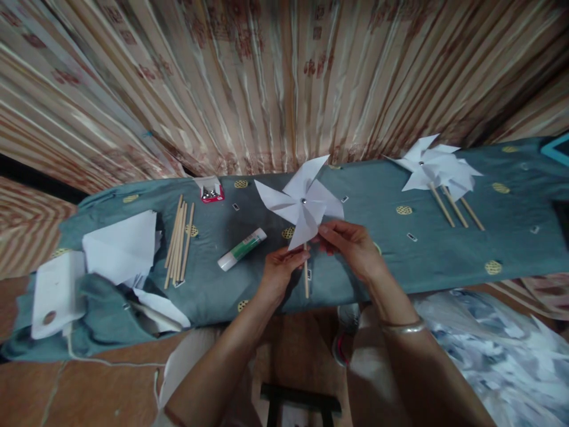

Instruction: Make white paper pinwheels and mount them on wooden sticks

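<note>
A white paper pinwheel [306, 198] with a silver pin at its centre is in front of me, fixed to a thin wooden stick [306, 281]. My left hand [281, 270] is closed around the stick just below the lower blade. At the pinwheel's lower right, my right hand [349, 243] pinches the edge of a paper blade. A glue stick [242, 249] with a green label lies left of the pinwheel. Beyond it stands a small open red-and-white box [211, 191] of metal pins.
Several loose wooden sticks [180, 240] and a pile of white paper [120, 246] lie to the left, near a white corded device [57, 290]. Finished pinwheels [438, 166] lie at the right. A patterned curtain [284, 83] hangs behind the cloth-covered table [368, 184]. A clear bag [502, 350] is at lower right.
</note>
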`<state>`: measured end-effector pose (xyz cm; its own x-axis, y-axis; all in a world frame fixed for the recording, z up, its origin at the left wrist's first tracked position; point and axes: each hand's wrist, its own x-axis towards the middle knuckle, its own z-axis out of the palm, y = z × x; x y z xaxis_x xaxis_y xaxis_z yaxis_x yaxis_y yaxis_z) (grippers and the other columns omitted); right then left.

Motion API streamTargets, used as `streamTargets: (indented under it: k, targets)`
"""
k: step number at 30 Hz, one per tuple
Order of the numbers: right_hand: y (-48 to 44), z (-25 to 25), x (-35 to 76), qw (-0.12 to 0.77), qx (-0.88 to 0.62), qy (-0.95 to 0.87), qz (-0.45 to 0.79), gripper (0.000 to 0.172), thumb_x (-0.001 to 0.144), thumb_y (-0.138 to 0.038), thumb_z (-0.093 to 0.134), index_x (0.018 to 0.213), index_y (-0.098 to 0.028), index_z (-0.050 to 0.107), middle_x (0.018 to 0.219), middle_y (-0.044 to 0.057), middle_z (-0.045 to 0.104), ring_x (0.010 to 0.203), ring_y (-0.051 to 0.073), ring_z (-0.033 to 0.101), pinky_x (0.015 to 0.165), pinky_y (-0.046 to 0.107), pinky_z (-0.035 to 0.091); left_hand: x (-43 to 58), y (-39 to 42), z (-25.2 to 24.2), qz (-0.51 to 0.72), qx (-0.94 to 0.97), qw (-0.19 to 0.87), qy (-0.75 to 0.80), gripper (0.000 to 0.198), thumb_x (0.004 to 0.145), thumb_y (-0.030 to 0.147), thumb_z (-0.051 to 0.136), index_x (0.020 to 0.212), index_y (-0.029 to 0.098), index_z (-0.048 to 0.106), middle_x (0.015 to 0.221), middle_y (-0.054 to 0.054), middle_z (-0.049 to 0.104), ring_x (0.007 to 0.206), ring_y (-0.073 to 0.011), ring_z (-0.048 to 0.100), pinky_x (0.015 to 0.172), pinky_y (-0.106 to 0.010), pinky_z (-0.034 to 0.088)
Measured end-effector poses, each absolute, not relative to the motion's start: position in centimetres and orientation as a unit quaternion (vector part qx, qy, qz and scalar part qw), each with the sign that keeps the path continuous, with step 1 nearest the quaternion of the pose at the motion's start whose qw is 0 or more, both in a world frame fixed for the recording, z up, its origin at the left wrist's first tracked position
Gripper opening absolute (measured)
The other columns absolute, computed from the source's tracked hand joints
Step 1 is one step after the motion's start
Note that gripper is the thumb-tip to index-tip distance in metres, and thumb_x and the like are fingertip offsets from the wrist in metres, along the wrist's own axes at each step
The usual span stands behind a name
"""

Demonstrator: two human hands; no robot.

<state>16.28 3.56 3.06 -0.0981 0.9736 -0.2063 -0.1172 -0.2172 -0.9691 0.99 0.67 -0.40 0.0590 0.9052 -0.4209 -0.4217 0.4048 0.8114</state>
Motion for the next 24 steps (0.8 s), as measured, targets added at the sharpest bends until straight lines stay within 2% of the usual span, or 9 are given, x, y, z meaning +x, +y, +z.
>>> streamTargets:
  k: [3, 6, 8, 10, 13, 19, 24]
  targets:
    - [3.2, 3.8, 17.1, 0.453, -0.465, -0.430, 0.627, 0.037, 0.065, -0.054, 0.081, 0.065, -0.018, 0.071, 0.057, 0.001, 0.066, 0.041, 0.007, 0.044, 0.037, 0.021, 0.029, 0.9, 0.8, -0.4, 0.483, 0.242, 0.683, 0.491, 0.029, 0.049, 0.027, 0.088, 0.074, 0.015, 0.079, 0.071, -0.003, 0.071, 0.061, -0.0093, 0.051, 0.062, -0.024, 0.039]
    - [3.5, 4.2, 18.4, 0.553, -0.466, -0.379, 0.578, 0.033, 0.064, -0.051, 0.082, 0.064, -0.020, 0.070, 0.054, -0.002, 0.062, 0.037, 0.004, 0.035, 0.035, 0.020, 0.021, 0.8, 0.8, -0.4, 0.475, 0.244, 0.686, 0.493, 0.029, 0.049, 0.028, 0.088, 0.073, 0.015, 0.079, 0.074, -0.004, 0.073, 0.062, -0.0096, 0.052, 0.062, -0.025, 0.039]
    - [4.1, 3.9, 19.1, 0.623, -0.489, -0.357, 0.496, 0.028, 0.062, -0.045, 0.084, 0.065, -0.021, 0.071, 0.061, -0.002, 0.066, 0.043, 0.004, 0.041, 0.039, 0.019, 0.029, 0.8, 0.8, -0.4, 0.467, 0.250, 0.690, 0.493, 0.029, 0.049, 0.028, 0.088, 0.073, 0.015, 0.079, 0.076, -0.005, 0.073, 0.064, -0.0103, 0.054, 0.063, -0.025, 0.040]
    - [4.7, 3.3, 19.5, 0.645, -0.520, -0.360, 0.429, 0.027, 0.059, -0.042, 0.086, 0.071, -0.021, 0.073, 0.072, 0.000, 0.071, 0.055, 0.007, 0.054, 0.049, 0.019, 0.041, 0.8, 0.7, -0.3, 0.460, 0.257, 0.692, 0.493, 0.028, 0.049, 0.028, 0.088, 0.073, 0.016, 0.079, 0.076, -0.005, 0.074, 0.065, -0.0110, 0.055, 0.064, -0.025, 0.041]
    - [5.4, 2.3, 19.1, 0.617, -0.541, -0.376, 0.430, 0.032, 0.053, -0.039, 0.088, 0.076, -0.021, 0.074, 0.073, 0.000, 0.072, 0.065, 0.011, 0.062, 0.060, 0.023, 0.049, 0.8, 0.7, -0.3, 0.460, 0.262, 0.691, 0.492, 0.028, 0.050, 0.028, 0.088, 0.073, 0.016, 0.080, 0.075, -0.005, 0.074, 0.065, -0.0111, 0.056, 0.064, -0.025, 0.042]
    - [5.2, 1.7, 17.9, 0.589, -0.550, -0.370, 0.464, 0.033, 0.047, -0.041, 0.089, 0.067, -0.021, 0.071, 0.060, -0.003, 0.067, 0.052, 0.009, 0.055, 0.050, 0.022, 0.044, 0.8, 0.9, -0.3, 0.478, 0.262, 0.677, 0.494, 0.029, 0.048, 0.030, 0.089, 0.072, 0.016, 0.079, 0.078, -0.006, 0.075, 0.063, -0.0110, 0.056, 0.062, -0.025, 0.044]
    - [4.5, 2.4, 17.1, 0.560, -0.539, -0.344, 0.526, 0.041, 0.042, -0.042, 0.092, 0.071, -0.021, 0.071, 0.061, -0.004, 0.067, 0.054, 0.009, 0.056, 0.052, 0.022, 0.047, 0.7, 1.0, -0.5, 0.493, 0.258, 0.659, 0.505, 0.028, 0.049, 0.029, 0.088, 0.073, 0.017, 0.079, 0.076, -0.005, 0.075, 0.062, -0.0100, 0.056, 0.063, -0.024, 0.044]
